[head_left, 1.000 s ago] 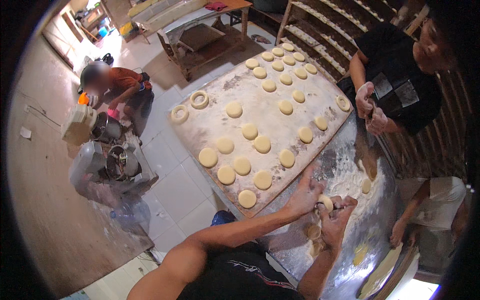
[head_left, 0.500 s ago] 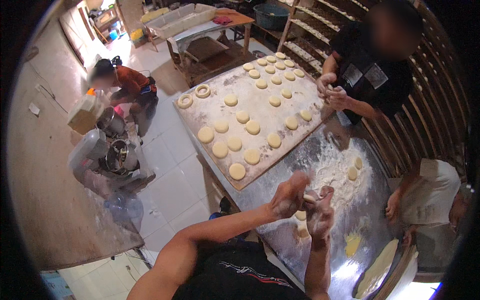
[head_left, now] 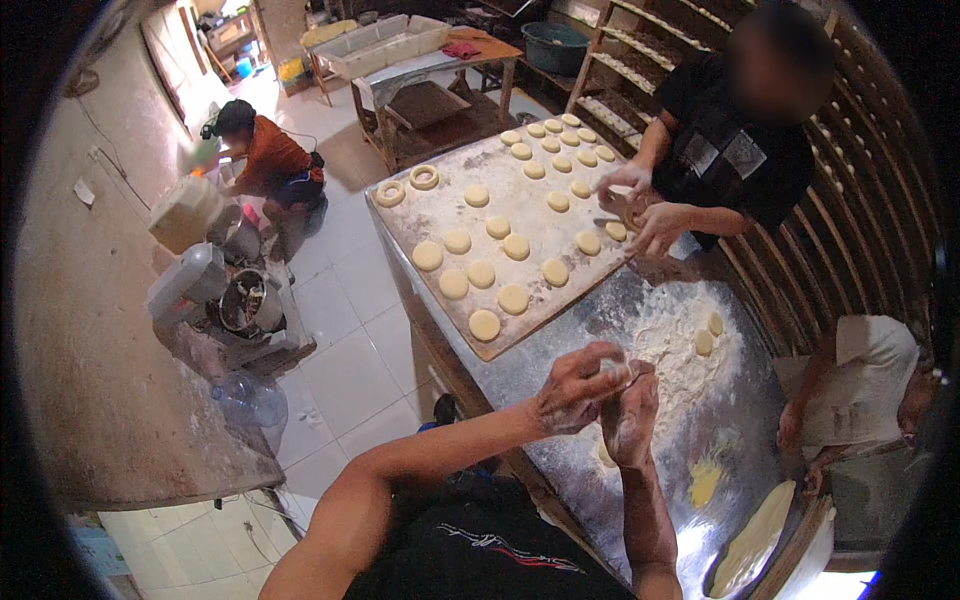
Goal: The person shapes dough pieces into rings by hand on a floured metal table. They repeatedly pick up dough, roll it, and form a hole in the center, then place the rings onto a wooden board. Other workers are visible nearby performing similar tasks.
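Observation:
My left hand (head_left: 578, 390) and my right hand (head_left: 632, 418) meet above the near part of the metal tabletop, fingers curled and dusted with flour. Between them is a small piece of dough, now mostly hidden by the fingers. Another pale dough piece (head_left: 606, 456) lies on the metal below, partly covered by my right hand. Just beyond my hands spreads a heap of white flour (head_left: 690, 345), with two dough rounds (head_left: 705, 343) on its right side.
A floured wooden board (head_left: 420, 215) carries several dough rounds (head_left: 484, 324) and two dough rings (head_left: 424, 178). Across it, a co-worker in black (head_left: 740, 110) handles something. A dough sheet (head_left: 755, 540) lies near right, by another person's white apron (head_left: 870, 385). A mixer (head_left: 190, 280) stands left.
My left fingers have shifted over the dough, which showed more before. The co-worker's hands have parted and moved left over the board. The whole view has swung slightly.

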{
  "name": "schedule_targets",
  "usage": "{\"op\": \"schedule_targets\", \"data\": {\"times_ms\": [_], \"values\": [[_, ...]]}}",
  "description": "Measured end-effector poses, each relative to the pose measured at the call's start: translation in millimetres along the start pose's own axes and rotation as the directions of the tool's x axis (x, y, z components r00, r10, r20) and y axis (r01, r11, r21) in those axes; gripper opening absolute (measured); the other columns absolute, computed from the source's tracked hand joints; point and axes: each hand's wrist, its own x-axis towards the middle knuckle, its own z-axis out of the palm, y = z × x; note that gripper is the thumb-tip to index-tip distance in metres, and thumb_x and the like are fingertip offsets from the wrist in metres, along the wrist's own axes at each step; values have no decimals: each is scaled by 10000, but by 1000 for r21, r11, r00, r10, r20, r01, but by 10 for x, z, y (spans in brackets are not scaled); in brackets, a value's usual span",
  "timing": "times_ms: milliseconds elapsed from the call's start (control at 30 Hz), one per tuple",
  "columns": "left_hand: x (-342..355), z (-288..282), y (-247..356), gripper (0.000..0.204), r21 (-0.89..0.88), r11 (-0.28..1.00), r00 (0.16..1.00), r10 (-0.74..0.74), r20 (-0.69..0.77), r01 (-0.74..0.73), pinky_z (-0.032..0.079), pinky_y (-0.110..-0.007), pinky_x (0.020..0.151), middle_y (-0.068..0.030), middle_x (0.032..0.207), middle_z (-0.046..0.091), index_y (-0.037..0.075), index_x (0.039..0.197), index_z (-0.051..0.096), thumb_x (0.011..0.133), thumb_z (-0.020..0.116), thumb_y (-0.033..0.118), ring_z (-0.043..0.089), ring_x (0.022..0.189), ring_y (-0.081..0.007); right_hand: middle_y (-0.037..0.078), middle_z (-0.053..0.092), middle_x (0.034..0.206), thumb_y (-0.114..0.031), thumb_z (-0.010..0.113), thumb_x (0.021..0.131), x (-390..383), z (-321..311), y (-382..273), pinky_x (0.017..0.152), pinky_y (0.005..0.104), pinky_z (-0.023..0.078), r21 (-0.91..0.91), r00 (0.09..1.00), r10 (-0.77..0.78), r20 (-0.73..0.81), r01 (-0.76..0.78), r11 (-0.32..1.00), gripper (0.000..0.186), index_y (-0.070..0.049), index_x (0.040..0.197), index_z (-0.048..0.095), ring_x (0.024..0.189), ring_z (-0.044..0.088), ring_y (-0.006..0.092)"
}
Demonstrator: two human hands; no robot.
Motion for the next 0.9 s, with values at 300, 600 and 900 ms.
{"op": "schedule_targets", "data": {"times_ms": [300,600,900], "values": [[165,-400,-409,522,67,995,996,-74,-56,78,462,-302,626,-92,986,545,109,1505,174,1036,377,215,489,700,-131,3,427,879,-389,422,977,381,322,187,554,241,426,110,989,147,-36,-142,984,242,-172,1057,346,631,515,122],[275,-1069,-827,525,-141,905,914,-387,121,401,457,-282,678,-85,924,536,66,1490,241,1029,410,250,526,768,-165,33,368,967,-227,497,812,928,857,475,622,253,415,-23,983,166,73,-165,986,356,-163,1091,286,830,472,129],[469,-1759,-1132,513,244,938,969,-247,-22,245,464,-354,741,-127,868,533,26,1486,225,1000,384,63,531,779,-225,17,455,1000,-334,437,936,1542,1355,924,605,209,492,-109,935,307,180,-291,950,295,-173,1151,314,843,581,120]]}}
